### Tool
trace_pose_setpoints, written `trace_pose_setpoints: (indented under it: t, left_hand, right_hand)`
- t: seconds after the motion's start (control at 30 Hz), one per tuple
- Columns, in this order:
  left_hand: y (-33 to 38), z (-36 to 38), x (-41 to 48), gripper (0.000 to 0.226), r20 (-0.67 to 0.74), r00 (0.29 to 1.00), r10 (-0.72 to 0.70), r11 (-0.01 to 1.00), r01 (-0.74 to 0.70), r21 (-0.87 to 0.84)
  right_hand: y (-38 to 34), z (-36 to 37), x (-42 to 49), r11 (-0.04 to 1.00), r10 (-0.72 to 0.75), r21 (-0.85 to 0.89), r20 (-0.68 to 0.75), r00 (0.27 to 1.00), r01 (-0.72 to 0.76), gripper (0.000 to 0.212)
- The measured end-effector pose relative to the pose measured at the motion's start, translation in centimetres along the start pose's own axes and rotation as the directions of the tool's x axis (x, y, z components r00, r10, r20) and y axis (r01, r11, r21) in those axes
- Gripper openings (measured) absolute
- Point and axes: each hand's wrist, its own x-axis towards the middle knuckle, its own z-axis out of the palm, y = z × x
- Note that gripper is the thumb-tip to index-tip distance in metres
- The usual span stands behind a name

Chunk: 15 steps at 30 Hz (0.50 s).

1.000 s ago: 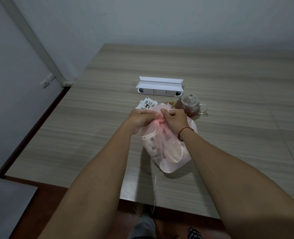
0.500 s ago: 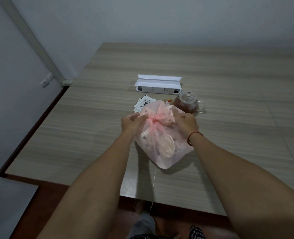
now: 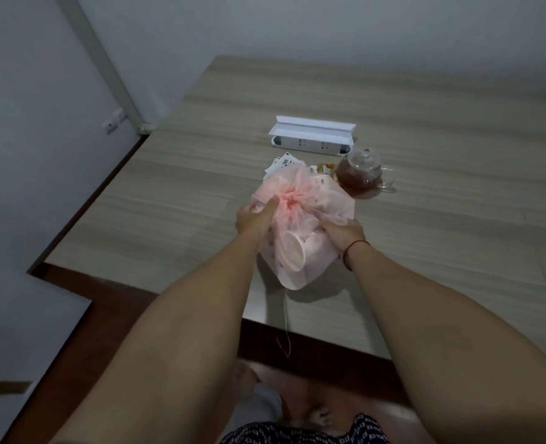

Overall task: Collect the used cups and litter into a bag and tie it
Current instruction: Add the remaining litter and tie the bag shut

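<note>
A translucent pink plastic bag (image 3: 300,264) stands on the wooden table (image 3: 175,200), its mouth gathered into a tight bunch at the top. White cups show through the bag's side. My left hand (image 3: 255,219) grips the bag on its left, thumb close to the gathered bunch. On the right side my right hand (image 3: 342,233), with a red cord on the wrist, holds the bag's loose plastic. A thin red string hangs from the bag over the table's near edge.
Behind the bag lie small printed packets (image 3: 281,163) and snack wrappers (image 3: 326,169). A glass teapot (image 3: 361,171) with brown tea stands just right of them. A white power strip box (image 3: 311,141) sits farther back. The table's left edge runs near a wall.
My hands have moved apart from the top knot down to the bag's sides. The bag's mouth now stays gathered in a bunch, and the bag has spread wider.
</note>
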Motion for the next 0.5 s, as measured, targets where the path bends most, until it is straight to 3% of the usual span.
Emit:
trace_pose_setpoints:
  t: [0.1, 0.17, 0.33, 0.5]
  left_hand:
    - [0.0, -3.6, -0.4, 0.074, -0.097, 0.995, 0.000, 0.999, -0.004, -0.046]
    - [-0.1, -7.5, -0.7, 0.074, -0.140, 0.990, 0.006, 0.996, -0.018, -0.086]
    - [-1.4, -22.6, -1.9, 0.070, -0.315, 0.949, -0.018, 0.977, -0.050, -0.205]
    - [-5.4, -41.1, -5.4, 0.072, -0.548, 0.833, -0.081, 0.954, -0.095, -0.285]
  right_hand:
    - [-1.4, 3.0, -2.5, 0.987, -0.097, -0.125, 0.028, 0.995, 0.099, 0.058]
    - [-2.5, 5.6, -4.8, 0.980, -0.129, -0.148, 0.025, 0.991, 0.131, 0.050]
    - [-5.6, 16.8, -13.3, 0.960, -0.208, -0.144, 0.208, 0.956, 0.240, 0.056]
    - [-6.5, 31.0, -26.3, 0.908, -0.281, -0.174, 0.425, 0.861, 0.382, 0.069]
